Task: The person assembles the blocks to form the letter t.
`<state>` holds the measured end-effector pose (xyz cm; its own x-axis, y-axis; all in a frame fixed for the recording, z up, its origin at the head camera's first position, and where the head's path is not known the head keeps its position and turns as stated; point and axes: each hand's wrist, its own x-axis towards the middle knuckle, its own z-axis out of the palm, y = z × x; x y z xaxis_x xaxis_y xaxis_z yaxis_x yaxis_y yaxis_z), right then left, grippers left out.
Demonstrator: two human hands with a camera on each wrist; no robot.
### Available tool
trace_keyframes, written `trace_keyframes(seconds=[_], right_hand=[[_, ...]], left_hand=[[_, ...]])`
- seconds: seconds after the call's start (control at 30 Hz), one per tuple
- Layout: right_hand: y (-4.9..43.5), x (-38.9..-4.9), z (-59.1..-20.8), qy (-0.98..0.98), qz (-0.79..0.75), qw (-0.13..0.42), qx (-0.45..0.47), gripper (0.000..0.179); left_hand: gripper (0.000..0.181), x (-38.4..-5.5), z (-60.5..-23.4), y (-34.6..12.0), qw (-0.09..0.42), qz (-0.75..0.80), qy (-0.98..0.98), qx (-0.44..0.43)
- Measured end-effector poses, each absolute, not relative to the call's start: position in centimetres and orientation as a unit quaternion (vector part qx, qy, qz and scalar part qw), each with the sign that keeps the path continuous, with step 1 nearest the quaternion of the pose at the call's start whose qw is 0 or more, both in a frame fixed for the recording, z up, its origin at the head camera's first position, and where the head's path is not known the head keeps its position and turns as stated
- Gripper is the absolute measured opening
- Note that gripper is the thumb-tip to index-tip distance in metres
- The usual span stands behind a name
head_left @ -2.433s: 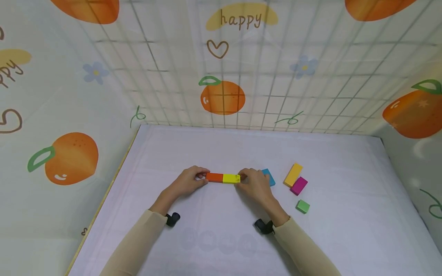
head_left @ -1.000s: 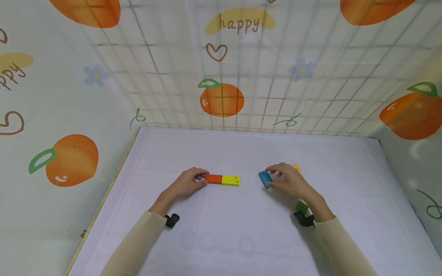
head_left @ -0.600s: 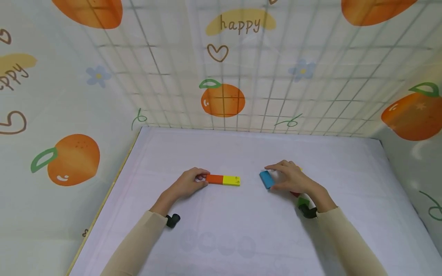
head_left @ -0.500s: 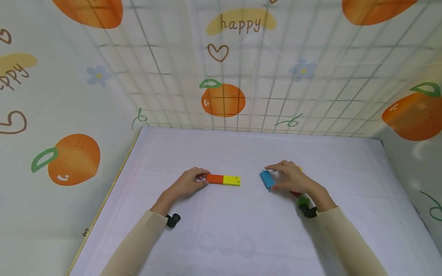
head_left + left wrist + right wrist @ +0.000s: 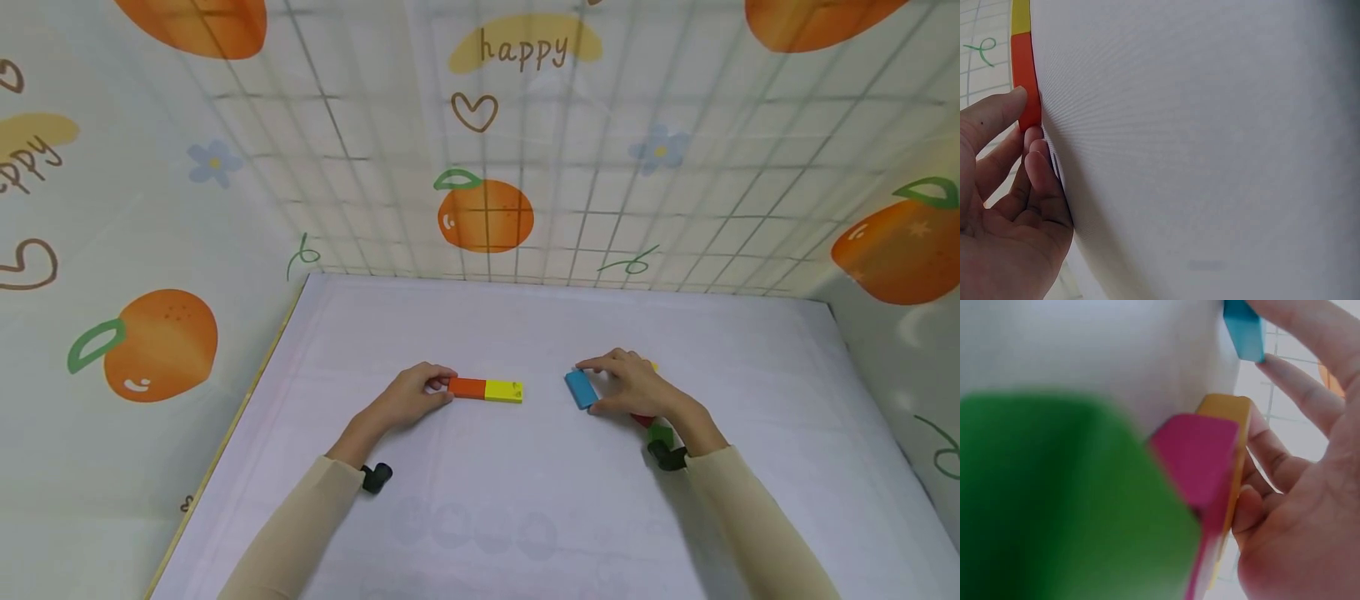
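Note:
My left hand (image 5: 412,396) pinches the left end of a red-orange block (image 5: 467,389) between thumb and fingers. A yellow block (image 5: 504,392), with small marks at its right end, lies end to end with it in one straight row. To the right, my right hand (image 5: 633,387) spans a blue block (image 5: 581,390), its thumb at the near end and a fingertip at the far end. In the right wrist view the blue block (image 5: 1246,331) shows at the top between these two digits, while the other fingers lie near a yellow-orange block (image 5: 1225,407).
Under and beside the right hand are a magenta block (image 5: 1194,450), touching the yellow-orange one, and a green block (image 5: 660,436) near the wrist camera (image 5: 666,456). A white cloth covers the table (image 5: 480,500). A printed curtain (image 5: 375,192) rises behind it.
My right hand has left the yellow block's right end, moved right and taken the blue block by its ends. Over the last half second both hands stay nearly still. The left hand keeps its pinch.

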<state>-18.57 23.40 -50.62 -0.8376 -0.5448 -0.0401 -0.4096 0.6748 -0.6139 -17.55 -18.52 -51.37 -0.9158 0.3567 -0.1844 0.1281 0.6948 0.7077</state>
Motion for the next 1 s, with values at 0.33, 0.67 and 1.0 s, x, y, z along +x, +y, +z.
trace_keyframes(seconds=[0.33, 0.67, 1.0], right_hand=[[23.35, -18.49, -50.63, 0.906, -0.313, 0.11, -0.262, 0.067], [23.36, -18.39, -50.52, 0.906, -0.315, 0.114, -0.257, 0.066], [23.13, -18.41, -50.25, 0.907, -0.32, 0.107, -0.252, 0.065]], left_hand=[[0.035, -17.63, -51.31, -18.42, 0.155, 0.36, 0.911, 0.132], [0.034, -17.51, -51.16, -18.43, 0.156, 0.362, 0.91, 0.13], [0.035, -17.55, -51.21, -18.44, 0.157, 0.366, 0.908, 0.131]])
